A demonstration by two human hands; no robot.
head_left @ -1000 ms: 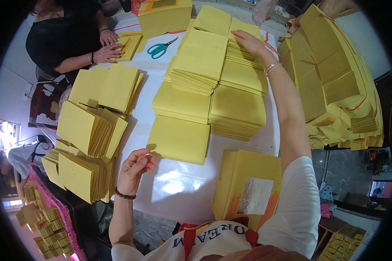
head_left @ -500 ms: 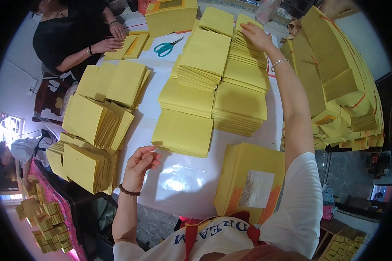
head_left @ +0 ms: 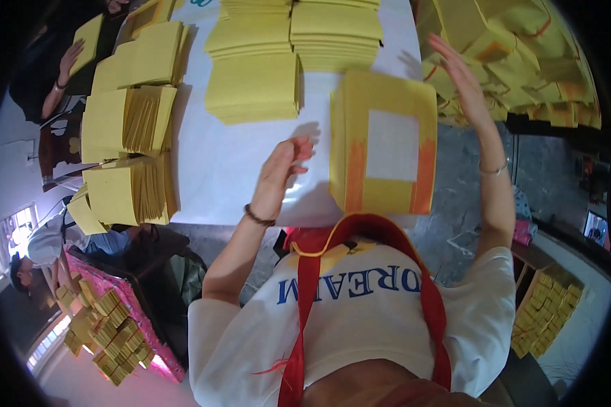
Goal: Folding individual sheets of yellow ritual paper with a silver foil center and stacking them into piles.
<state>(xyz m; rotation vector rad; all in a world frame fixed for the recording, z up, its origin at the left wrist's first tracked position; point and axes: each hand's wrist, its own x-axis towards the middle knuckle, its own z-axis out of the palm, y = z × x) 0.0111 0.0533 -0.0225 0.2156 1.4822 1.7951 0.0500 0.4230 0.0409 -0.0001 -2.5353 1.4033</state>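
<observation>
My left hand [head_left: 285, 163] hovers over the white tabletop, fingers loosely curled with nothing visible in them. It is left of a thick stack of yellow paper [head_left: 388, 88] whose top sheet bears a pale square and orange bands. Past that stack's right side, my right hand [head_left: 460, 78] is raised with its fingers stretched out, apart from any paper. Ahead of my left hand lies a bundle of plain folded yellow paper [head_left: 251, 88], with more bundles [head_left: 336, 37] behind it.
Leaning yellow bundles [head_left: 129, 122] line the table's left side. A large yellow paper heap [head_left: 509, 61] stands beyond the right edge. At the far left, a co-worker's hand [head_left: 69, 61] holds a yellow piece. Several tied bundles [head_left: 119, 332] lie on a pink-covered surface at lower left.
My right hand has left the far bundles and come back toward me, right of the banded stack. My left hand has moved right, closer to that stack. The view has shifted nearer my body.
</observation>
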